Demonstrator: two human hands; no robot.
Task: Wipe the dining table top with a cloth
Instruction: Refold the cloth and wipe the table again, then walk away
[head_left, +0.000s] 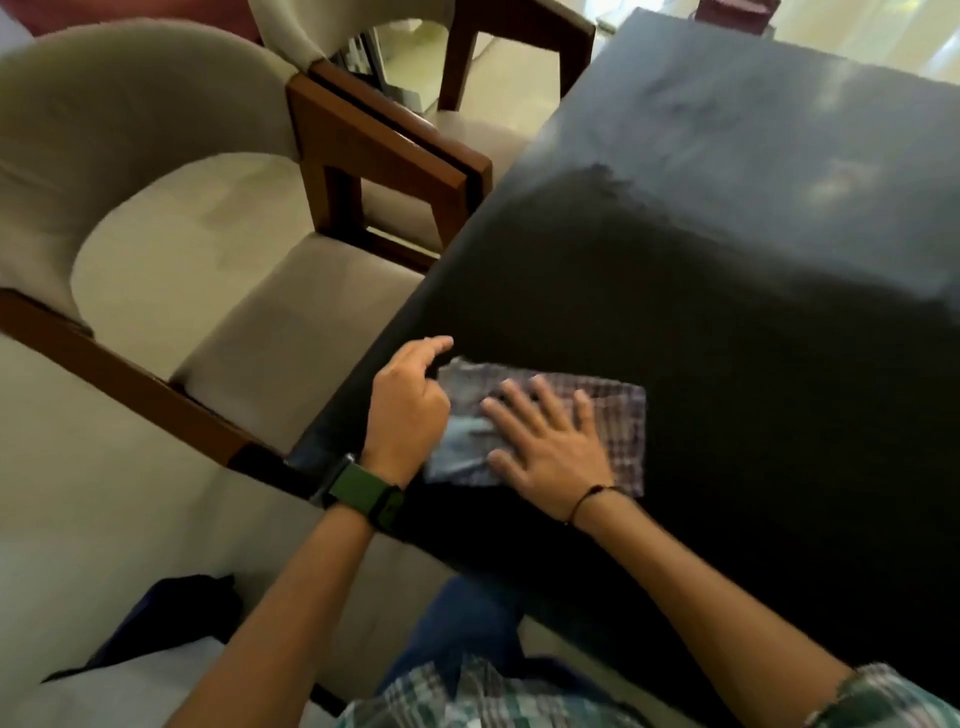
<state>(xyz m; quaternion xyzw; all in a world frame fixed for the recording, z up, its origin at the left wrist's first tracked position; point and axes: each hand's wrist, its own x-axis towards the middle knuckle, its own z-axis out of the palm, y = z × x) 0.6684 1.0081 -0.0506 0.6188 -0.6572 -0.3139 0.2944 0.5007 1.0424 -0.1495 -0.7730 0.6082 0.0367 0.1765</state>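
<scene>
OK, your cloth (550, 421) lies flat on the dark table (727, 260), near the corner closest to you, just in from the left edge. My read: it's spread out so the whole face contacts the top, ready for a stroke. Your right hand (550, 441) is palm down on it, fingers splayed and fully extended, gripping nothing, just pressing the cloth into the surface; wrist low, forearm angled in from the lower right. Your left hand (408, 405) sits at the cloth's left edge, loosely curled, index finger pointing forward; whether thumb and fingers pinch the cloth edge, I can't tell, the contact is hidden. It looks like it's squaring or anchoring that edge. Left forearm comes up from below, watch (363, 491) on the wrist. A chair (156, 208) stands just beside the table's left edge.
</scene>
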